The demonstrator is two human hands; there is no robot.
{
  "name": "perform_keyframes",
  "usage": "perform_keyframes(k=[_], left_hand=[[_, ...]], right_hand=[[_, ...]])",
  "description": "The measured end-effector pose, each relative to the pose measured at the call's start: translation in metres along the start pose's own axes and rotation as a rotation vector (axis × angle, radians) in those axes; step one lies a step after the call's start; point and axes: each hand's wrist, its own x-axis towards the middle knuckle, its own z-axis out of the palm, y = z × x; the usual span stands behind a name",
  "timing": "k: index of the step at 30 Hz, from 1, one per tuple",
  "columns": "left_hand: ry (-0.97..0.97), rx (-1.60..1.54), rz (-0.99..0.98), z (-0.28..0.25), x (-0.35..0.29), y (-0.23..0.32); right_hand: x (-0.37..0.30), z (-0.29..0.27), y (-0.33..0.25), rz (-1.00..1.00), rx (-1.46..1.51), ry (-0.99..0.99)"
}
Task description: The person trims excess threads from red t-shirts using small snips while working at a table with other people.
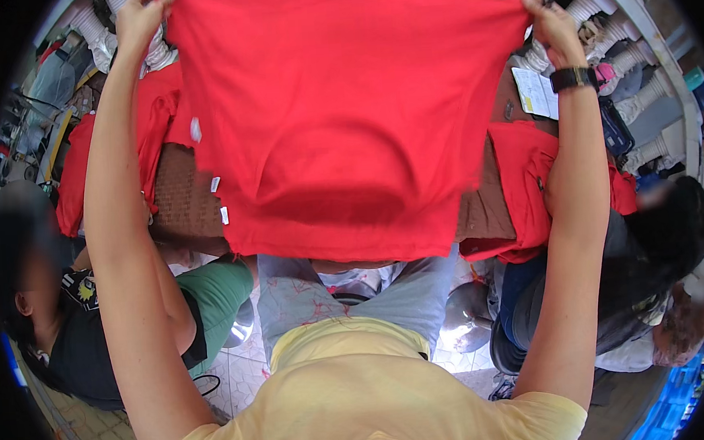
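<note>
A red shirt (343, 75) is spread wide in front of me, raised over the table. My left hand (140, 22) pinches its upper left edge, fingers closed on the cloth. At the upper right my right hand (555, 28) grips the other edge, so the fabric is pulled taut between them. A curved, neckline-like fold shows in the lower middle of the cloth. Small white tags stick out along its left side. The lower part of the shirt hangs near my lap and hides much of the table.
More red garments (522, 173) lie on the brown table (181, 194) at both sides. A paper sheet (534, 92) rests at the right. White spools (639, 106) line the far side. One person (75, 309) sits close on my left, another (613, 268) on my right.
</note>
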Motion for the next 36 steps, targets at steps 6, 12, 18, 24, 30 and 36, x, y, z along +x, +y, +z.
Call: perform_keyframes(k=[6, 12, 18, 24, 30, 36], left_hand=[[0.244, -0.441, 0.339, 0.009, 0.023, 0.047], [-0.083, -0.428, 0.108, 0.041, 0.018, -0.079], [-0.442, 0.049, 0.115, 0.085, -0.196, -0.058], [-0.488, 0.218, 0.045, 0.016, -0.401, -0.003], [-0.359, 0.281, 0.136, 0.013, -0.438, -0.031], [-0.279, 0.259, 0.24, -0.01, -0.382, -0.008]], right_hand=[[-0.017, 0.058, -0.079, -0.461, 0.195, 0.071], [-0.003, 0.099, 0.025, -0.27, -0.298, 0.109], [-0.133, 0.093, 0.156, -0.256, -0.613, -0.045], [-0.343, 0.151, 0.108, 0.104, -0.154, -0.372], [-0.437, 0.206, 0.092, -0.057, -0.2, -0.447], [-0.453, 0.206, 0.098, -0.151, -0.677, -0.254]])
